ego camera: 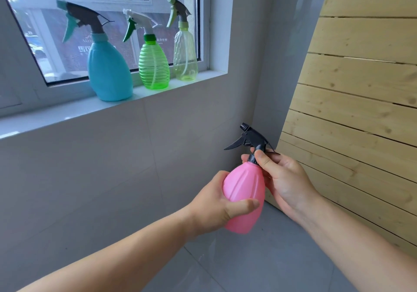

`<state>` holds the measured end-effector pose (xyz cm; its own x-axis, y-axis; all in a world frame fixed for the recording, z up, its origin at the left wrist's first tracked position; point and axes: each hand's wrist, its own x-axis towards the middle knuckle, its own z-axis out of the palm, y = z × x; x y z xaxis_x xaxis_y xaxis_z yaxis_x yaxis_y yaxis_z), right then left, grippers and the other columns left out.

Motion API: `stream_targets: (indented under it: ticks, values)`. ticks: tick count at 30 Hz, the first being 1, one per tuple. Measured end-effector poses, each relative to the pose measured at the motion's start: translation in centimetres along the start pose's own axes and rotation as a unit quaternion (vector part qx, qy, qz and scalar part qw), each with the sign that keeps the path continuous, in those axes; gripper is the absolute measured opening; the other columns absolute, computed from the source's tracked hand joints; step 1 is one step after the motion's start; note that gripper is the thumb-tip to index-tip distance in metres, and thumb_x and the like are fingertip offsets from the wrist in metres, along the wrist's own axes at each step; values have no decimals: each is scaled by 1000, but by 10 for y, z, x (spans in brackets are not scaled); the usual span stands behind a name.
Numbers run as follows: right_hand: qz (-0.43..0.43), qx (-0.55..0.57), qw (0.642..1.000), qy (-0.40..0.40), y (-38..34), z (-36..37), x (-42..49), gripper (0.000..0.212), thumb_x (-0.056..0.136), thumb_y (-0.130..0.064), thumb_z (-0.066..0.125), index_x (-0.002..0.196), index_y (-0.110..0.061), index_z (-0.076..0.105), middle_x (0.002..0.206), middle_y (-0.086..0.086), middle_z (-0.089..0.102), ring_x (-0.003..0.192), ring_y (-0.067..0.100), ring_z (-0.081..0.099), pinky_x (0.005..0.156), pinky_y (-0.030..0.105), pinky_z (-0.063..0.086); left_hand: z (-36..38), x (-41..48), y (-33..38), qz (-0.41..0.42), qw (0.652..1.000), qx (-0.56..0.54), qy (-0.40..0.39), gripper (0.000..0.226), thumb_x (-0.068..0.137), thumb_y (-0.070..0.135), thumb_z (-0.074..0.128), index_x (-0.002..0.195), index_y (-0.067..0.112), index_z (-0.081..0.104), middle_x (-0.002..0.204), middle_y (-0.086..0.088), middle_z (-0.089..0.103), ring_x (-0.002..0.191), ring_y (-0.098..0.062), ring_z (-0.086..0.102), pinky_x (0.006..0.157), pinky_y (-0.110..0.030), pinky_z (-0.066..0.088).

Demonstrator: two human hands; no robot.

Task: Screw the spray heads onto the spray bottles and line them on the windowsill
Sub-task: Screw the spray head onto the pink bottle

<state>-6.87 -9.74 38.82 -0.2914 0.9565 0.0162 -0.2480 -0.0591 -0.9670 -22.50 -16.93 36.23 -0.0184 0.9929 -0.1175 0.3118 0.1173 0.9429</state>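
A pink spray bottle [244, 192] is held in the air below the windowsill, gripped around its body by my left hand [214, 206]. A black spray head [250, 138] sits on its neck, and my right hand [282, 179] pinches the black collar with thumb and fingers. Three bottles with heads on stand in a row on the white windowsill [67, 116]: a blue bottle [108, 73], a green ribbed bottle [154, 66] and a pale clear bottle [185, 55].
A grey tiled wall runs below the sill. A pale wooden slatted panel [361, 111] stands close on the right. The grey tiled floor [259, 264] lies below my arms. Window glass [56, 50] is right behind the bottles.
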Motion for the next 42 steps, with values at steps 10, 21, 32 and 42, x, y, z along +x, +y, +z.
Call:
stream_targets:
  ticks: [10, 21, 32, 42]
  values:
    - [-62, -183, 967, -167, -7, 57, -13, 42, 95, -32, 58, 137, -39, 54, 113, -11, 75, 110, 5, 67, 96, 31, 50, -78, -26, 33, 80, 982, -84, 147, 44, 100, 46, 55, 138, 29, 40, 129, 6, 59, 106, -3, 62, 73, -14, 55]
    - [-173, -176, 944, -219, -48, 254, 25, 49, 92, -23, 65, 138, -36, 53, 118, 3, 68, 106, 21, 69, 95, 41, 56, -239, -90, 64, 159, 934, -30, 319, 39, 106, 23, 52, 142, 26, 37, 121, 4, 61, 86, 12, 67, 64, -8, 53]
    - [-171, -184, 948, -195, -26, 339, 58, 49, 88, -19, 66, 135, -27, 58, 119, 7, 70, 111, 20, 68, 92, 45, 57, -316, -89, 44, 92, 924, -45, 369, 55, 100, 26, 65, 150, 22, 44, 130, -11, 67, 102, -22, 74, 58, -21, 61]
    - [-182, -210, 942, -186, -21, 354, 67, 55, 89, -18, 68, 141, -27, 53, 120, 2, 66, 112, 15, 65, 96, 43, 55, -334, -80, 36, 93, 926, -8, 367, 37, 96, 32, 67, 131, 34, 59, 125, -3, 74, 113, -25, 73, 103, -51, 57]
